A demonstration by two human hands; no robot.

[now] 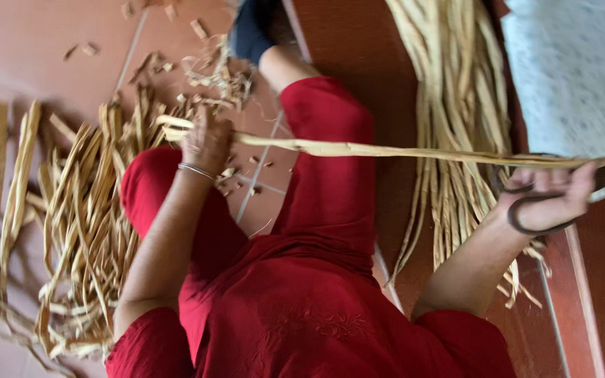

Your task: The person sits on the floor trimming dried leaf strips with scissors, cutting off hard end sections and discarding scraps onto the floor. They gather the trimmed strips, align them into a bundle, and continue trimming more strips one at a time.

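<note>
**Across the lap: one long strip stretched between two hands**

Across the red-clothed lap, a long pale fibre strip (358,149) runs almost level from left to right in the scene, rising only slightly at the left. Its long axis spans the whole gap between the two hands, so each hand sits at one end of the same line, neither nearer to the strip than the other.

The left hand (206,140) is closed around the strip's left part, back of the hand toward the camera, fingers curled over it; a thin metal bangle (196,170) circles the wrist. The forearm rises from the near side, elbow bent by the left knee.

The right hand (547,199) meets the strip far to the right. Its fingers are threaded through the dark loops of a pair of scissors (537,210), loosely curled, and the strip passes just above the knuckles, touching or nearly touching the fingertips. Whether the blades are parted I cannot tell, as they run out of view at the right edge.

On the red floor (29,56) to the left lies a loose heap of cut strips (78,224) with small offcuts (211,73) beyond it. To the far right, a bundle of long uncut fibres (456,119) lies lengthwise, beside a pale speckled surface (575,70).
</note>
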